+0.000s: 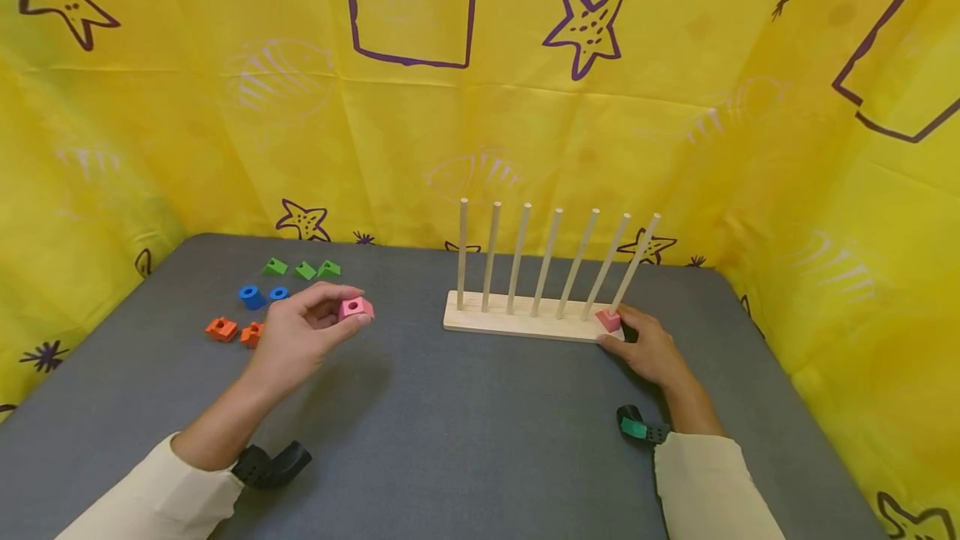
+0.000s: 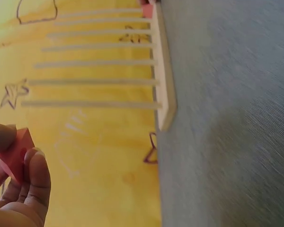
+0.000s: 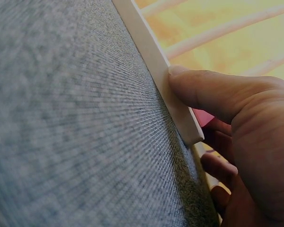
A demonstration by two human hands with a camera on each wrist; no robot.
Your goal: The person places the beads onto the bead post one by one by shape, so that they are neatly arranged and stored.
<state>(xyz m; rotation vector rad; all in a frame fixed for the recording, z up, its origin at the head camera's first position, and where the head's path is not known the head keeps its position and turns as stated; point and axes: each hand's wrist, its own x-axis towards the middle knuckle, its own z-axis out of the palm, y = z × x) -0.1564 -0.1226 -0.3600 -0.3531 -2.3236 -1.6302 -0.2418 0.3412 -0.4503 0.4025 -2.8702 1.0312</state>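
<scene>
Between thumb and fingers, my left hand (image 1: pixel 302 330) pinches a pink block (image 1: pixel 356 308) with a hole through it, held above the table left of the wooden peg rack (image 1: pixel 510 322). The left wrist view shows the same pink block (image 2: pixel 18 153) with sloping sides. Several upright pegs stand in a row on the rack's base. Around the rightmost peg, at its foot, sits another pink block (image 1: pixel 609 321). My right hand (image 1: pixel 651 348) grips the right end of the base, its thumb (image 3: pixel 203 92) on the front edge in the right wrist view. Its other fingers are partly hidden behind.
Left on the grey table (image 1: pixel 480 432) lie several small holed blocks: green triangular ones (image 1: pixel 275 267), blue cylinders (image 1: pixel 252 297) and orange notched ones (image 1: pixel 221 329). My left hand partly covers the nearest. A yellow patterned cloth (image 1: pixel 480 123) hangs behind and at both sides.
</scene>
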